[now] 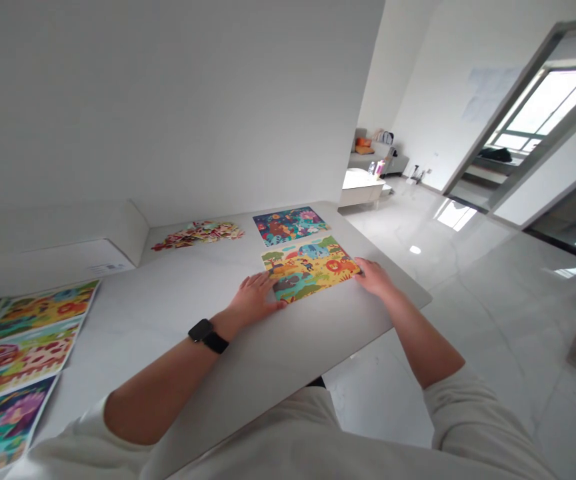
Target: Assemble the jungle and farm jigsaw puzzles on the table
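Left hand point(253, 298) and right hand point(374, 277) lie open and flat at opposite edges of a yellow rectangular jungle-scene puzzle point(311, 268) on the white tabletop point(168, 320). A blue rectangular puzzle point(289, 225) lies just beyond it; a heap of loose red-and-cream pieces point(198, 235) lies further left.

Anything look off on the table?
One thing: a loose heap of red-and-cream puzzle pieces lies scattered at the far end of the table, untidy beside the flat blue puzzle and yellow animal puzzle. Nothing else stands out, though fine damage is too small to tell.
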`<act>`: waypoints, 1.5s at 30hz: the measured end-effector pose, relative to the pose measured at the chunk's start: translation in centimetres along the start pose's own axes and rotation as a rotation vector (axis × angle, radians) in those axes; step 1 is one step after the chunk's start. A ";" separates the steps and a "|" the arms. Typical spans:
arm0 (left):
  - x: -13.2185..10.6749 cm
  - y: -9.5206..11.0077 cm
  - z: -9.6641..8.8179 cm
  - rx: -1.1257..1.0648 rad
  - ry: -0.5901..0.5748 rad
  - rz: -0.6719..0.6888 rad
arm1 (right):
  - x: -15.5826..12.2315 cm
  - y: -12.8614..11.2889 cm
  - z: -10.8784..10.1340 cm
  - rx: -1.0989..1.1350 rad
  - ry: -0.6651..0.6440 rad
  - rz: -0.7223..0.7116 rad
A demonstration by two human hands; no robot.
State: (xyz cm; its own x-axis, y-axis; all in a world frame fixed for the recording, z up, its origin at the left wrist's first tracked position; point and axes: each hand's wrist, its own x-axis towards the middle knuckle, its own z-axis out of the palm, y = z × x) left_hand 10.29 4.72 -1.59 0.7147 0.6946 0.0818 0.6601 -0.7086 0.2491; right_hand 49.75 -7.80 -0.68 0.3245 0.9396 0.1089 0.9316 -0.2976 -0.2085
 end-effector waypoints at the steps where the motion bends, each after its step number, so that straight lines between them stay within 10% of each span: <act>1: 0.6 0.2 0.1 0.000 0.001 -0.002 | 0.5 0.3 0.0 -0.006 0.001 -0.002; 45: 6.1 -1.3 1.4 -0.060 0.043 0.015 | 6.5 4.0 1.1 0.132 0.097 -0.022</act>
State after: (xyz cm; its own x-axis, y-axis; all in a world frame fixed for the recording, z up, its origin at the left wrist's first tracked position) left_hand 14.09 9.70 -2.78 0.7131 0.6895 0.1267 0.6335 -0.7112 0.3048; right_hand 55.38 -2.71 -1.90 0.3241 0.9231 0.2069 0.9113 -0.2459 -0.3303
